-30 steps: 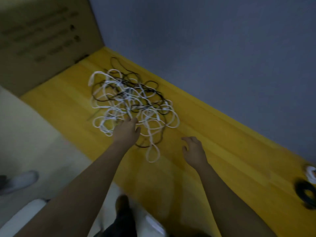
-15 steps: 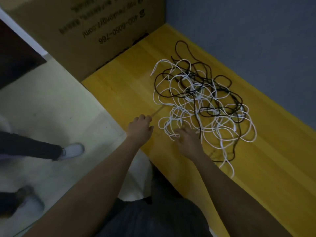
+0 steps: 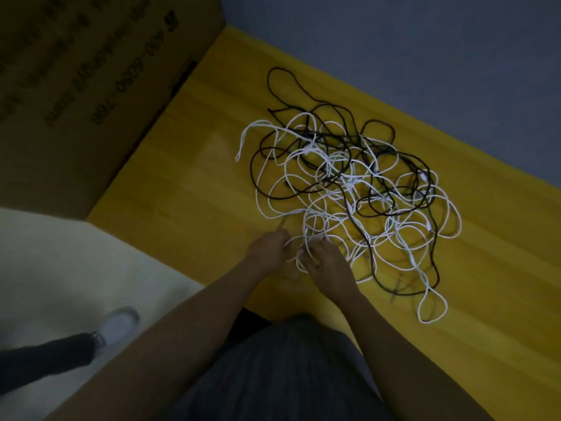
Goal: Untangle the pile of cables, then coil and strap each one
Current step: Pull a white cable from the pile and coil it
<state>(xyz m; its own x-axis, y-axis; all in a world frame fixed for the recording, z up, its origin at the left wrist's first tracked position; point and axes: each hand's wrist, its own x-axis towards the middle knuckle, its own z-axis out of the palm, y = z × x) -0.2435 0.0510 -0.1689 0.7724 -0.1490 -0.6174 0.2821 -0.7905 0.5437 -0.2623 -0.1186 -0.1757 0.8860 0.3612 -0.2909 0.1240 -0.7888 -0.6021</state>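
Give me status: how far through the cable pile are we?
Done: nothing; no coiled or strapped cable in view. In hand: left hand and right hand both pinch thin white cable strands at the near edge of the tangled white-and-black cable pile on the yellow wooden tabletop. Left: all untangling, coiling, strapping.

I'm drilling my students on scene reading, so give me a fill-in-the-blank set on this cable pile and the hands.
1. The tangled cables are white and ____.
2. They lie on a ____ wooden tabletop.
3. The left hand and right hand both grip strands of ____ cable at the pile's near edge.
4. The brown box beside the table is made of ____.

Missing words: black; yellow; white; cardboard
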